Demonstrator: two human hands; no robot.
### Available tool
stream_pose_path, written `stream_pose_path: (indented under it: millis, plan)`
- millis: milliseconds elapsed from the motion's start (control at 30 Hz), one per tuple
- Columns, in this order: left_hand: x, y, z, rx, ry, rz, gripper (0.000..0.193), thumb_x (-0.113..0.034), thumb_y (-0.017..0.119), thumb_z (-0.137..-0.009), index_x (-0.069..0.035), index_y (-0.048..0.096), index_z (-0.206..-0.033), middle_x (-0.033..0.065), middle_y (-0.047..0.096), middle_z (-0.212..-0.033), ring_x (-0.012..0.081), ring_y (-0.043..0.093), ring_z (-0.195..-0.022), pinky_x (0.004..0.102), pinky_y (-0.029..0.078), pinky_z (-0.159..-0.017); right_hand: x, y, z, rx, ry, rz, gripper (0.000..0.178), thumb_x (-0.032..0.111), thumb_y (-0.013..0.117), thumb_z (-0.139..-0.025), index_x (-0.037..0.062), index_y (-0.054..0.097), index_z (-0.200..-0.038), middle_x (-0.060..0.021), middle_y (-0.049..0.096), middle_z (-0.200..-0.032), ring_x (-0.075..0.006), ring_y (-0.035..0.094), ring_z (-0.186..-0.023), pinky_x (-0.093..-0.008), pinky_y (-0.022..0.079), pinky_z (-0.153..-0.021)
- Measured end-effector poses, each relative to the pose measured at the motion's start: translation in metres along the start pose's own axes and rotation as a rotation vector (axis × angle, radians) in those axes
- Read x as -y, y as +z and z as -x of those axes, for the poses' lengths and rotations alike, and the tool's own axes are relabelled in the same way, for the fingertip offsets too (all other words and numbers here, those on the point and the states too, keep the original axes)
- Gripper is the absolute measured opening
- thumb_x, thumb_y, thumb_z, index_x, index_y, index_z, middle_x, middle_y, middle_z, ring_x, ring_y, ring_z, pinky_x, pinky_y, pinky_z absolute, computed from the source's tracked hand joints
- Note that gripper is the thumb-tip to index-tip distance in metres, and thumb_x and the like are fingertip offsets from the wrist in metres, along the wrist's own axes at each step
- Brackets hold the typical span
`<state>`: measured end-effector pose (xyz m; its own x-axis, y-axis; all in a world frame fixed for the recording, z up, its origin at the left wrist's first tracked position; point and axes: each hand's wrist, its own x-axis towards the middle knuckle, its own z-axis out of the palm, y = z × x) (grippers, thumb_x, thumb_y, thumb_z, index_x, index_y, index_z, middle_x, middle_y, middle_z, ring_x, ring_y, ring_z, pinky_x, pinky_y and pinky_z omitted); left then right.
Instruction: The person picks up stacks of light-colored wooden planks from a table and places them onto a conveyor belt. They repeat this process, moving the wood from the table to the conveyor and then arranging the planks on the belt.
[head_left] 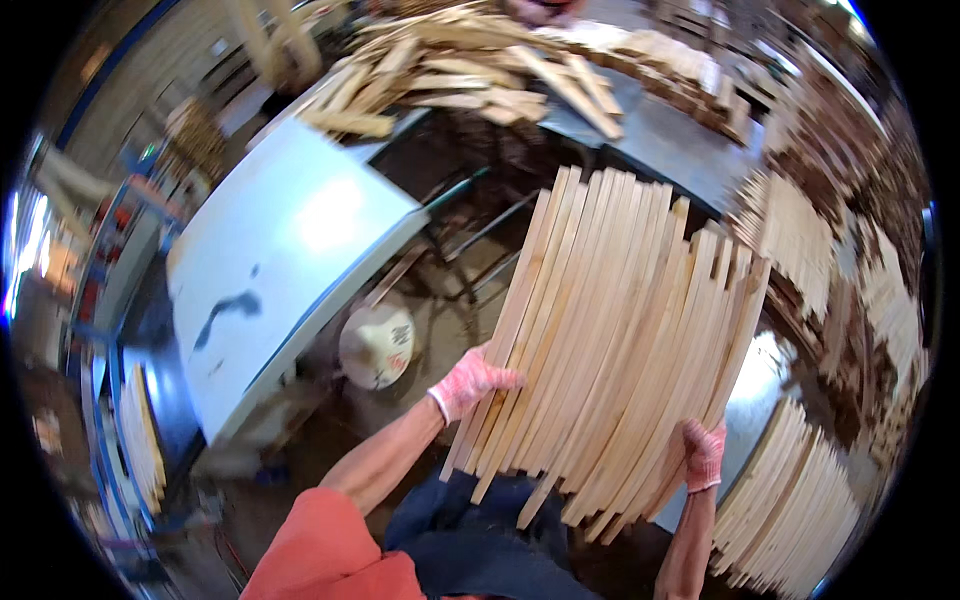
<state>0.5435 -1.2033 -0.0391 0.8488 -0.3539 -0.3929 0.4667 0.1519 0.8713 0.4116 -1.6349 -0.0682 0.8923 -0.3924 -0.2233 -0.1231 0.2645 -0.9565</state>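
A white tabletop [290, 250] stands at the frame's left. Just below centre, the gloved left hand [470, 384] grasps one edge of the wooden strips [610, 340], right of centre; at lower right, the gloved right hand [704, 454] clasps their opposite edge.

Workshop interior: 1 pale blue-white tabletop [285, 265], glossy, dark-stained, bearing a bright reflection; 1 grey metal table [665, 155] beyond; 1 round white object [376, 346], kind unclear, low beside the tabletop's edge. Floor [435, 328] brownish, dim in places; pale wall [130, 100] at upper left, crossed by 1 blue band [115, 70]. Blue-edged structure [120, 275], blurred, at far left; strong white light [32, 235] at the left rim, source unclear.
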Motion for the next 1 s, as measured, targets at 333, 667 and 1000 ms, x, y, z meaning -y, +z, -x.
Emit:
stream_pose_path:
  millis: [333,667,1000]
  plan:
    - [-0.076,-0.215,0.224,-0.489,0.233,0.167,0.036,-0.02,0.09,-0.08,-0.004,0.075,-0.109,0.0015,0.072,-0.094,0.0128,0.064,-0.083,0.0329,0.055,-0.081,0.057,0.349,0.016,0.584,-0.058,0.106,0.071,0.013,0.085,-0.082,0.0033,0.052,-0.143,-0.0077,0.07,-0.119,-0.02,0.069,-0.1,-0.0371,0.059,-0.089]
    - [-0.059,-0.427,0.389,-0.899,0.016,0.342,0.035,-0.022,0.085,-0.088,0.0,0.078,-0.114,0.0095,0.077,-0.112,0.0228,0.072,-0.1,0.0416,0.06,-0.092,-0.014,0.658,0.087,1.003,0.329,0.267,0.071,0.0,0.081,-0.086,-0.0008,0.045,-0.147,-0.0168,0.07,-0.119,-0.0272,0.072,-0.101,-0.0416,0.063,-0.089]
    - [-0.098,-0.519,0.405,-1.11,-0.033,0.109,0.098,-0.048,0.08,-0.091,0.001,0.032,-0.161,0.0215,0.061,-0.144,0.0296,0.061,-0.129,0.0426,0.051,-0.106,-0.068,0.797,0.079,1.027,0.393,0.344,0.074,-0.002,0.079,-0.086,-0.0009,0.041,-0.149,-0.0167,0.069,-0.114,-0.0285,0.073,-0.094,-0.0444,0.065,-0.082]
